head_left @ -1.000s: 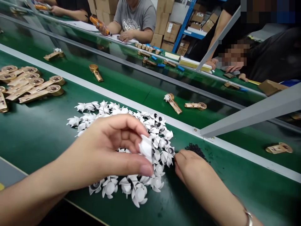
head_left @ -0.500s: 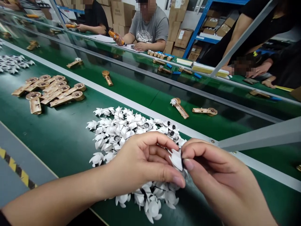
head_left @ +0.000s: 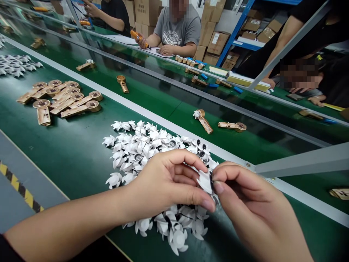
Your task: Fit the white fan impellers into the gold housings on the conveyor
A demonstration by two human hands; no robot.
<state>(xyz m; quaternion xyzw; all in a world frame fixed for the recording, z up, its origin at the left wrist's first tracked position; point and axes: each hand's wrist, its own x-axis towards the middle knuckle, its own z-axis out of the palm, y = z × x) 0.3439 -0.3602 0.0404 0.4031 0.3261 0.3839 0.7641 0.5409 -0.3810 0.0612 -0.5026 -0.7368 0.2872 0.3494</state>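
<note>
Between my two hands is a small white fan impeller (head_left: 205, 182) with curved blades, held above the work surface. My left hand (head_left: 174, 182) curls its fingers and thumb around the blade side. My right hand (head_left: 245, 196) pinches a dark part at the impeller's other end between thumb and forefinger; the fingertips hide most of that part. Beneath and behind my hands spreads a heap of similar white impellers (head_left: 144, 140), some turned to show dark round hubs.
Gold-coloured fan housings (head_left: 68, 103) lie grouped at the left. More sit on the green conveyor belt (head_left: 163, 105) beyond a white rail (head_left: 120, 92). A grey metal strut (head_left: 305, 160) slants in from the right. Across the line, a person in grey (head_left: 177, 31) holds an orange tool (head_left: 139, 38).
Housings on the belt have shifted slightly left, and another has come into view at the right edge. My hands keep nearly the same hold on the impeller.
</note>
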